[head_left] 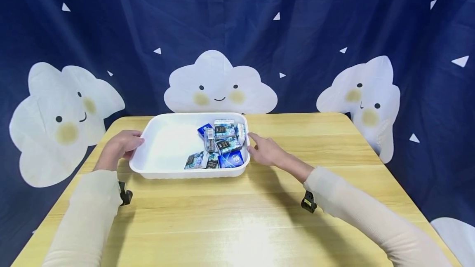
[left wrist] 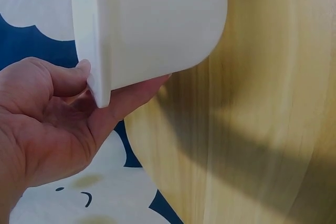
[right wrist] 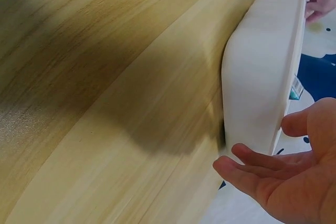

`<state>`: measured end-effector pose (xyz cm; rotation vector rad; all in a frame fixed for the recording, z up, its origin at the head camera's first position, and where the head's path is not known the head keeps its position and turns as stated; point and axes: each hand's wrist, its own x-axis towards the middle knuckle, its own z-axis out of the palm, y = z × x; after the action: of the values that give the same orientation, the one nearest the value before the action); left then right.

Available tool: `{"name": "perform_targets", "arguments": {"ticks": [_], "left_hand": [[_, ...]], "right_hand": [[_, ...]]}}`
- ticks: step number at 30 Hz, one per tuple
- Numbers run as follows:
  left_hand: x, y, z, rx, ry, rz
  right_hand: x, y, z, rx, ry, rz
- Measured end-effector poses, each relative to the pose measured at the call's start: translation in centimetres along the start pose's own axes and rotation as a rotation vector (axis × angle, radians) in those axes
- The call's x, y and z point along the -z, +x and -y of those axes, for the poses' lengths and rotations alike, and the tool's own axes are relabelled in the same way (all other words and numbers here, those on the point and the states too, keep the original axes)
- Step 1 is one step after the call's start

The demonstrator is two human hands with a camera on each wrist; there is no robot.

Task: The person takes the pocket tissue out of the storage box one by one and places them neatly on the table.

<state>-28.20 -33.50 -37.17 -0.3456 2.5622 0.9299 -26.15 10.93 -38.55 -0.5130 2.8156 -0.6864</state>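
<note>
A white plastic tray [head_left: 163,143] sits toward the back of the wooden table. Several small boxes [head_left: 229,146] in teal, black and white lie jumbled in its right half, with a deep-blue box [head_left: 231,160] at the front right corner. My left hand [head_left: 124,142] grips the tray's left end; in the left wrist view the thumb is on the rim [left wrist: 100,85] and the fingers reach underneath. At the right end, my right hand [head_left: 266,151] has its thumb at the rim and its fingers extended loosely beside the outer wall [right wrist: 252,93].
The wooden table [head_left: 230,205] extends in front of the tray and to its right. Its back edge runs just behind the tray. Beyond it hangs a dark blue curtain [head_left: 252,24] with white smiling clouds. Both wrists carry small black cameras [head_left: 309,202].
</note>
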Motion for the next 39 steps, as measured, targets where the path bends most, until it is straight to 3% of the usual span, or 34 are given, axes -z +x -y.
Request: {"name": "perform_targets", "arguments": {"ticks": [9, 23, 33, 39], "left_hand": [[0.2, 0.5, 0.4, 0.014, -0.019, 0.02], [0.4, 0.2, 0.4, -0.005, -0.067, 0.044], [0.3, 0.7, 0.9, 0.008, -0.059, 0.048], [0.4, 0.6, 1.0, 0.0, -0.063, 0.053]], "right_hand": [[0.5, 0.2, 0.3, 0.02, -0.051, -0.01], [1.1, 0.8, 2.6, 0.034, -0.134, -0.111], [0.5, 1.0, 5.5, 0.069, -0.194, -0.057], [0.0, 1.0, 7.0, 0.061, -0.249, 0.032]]}}
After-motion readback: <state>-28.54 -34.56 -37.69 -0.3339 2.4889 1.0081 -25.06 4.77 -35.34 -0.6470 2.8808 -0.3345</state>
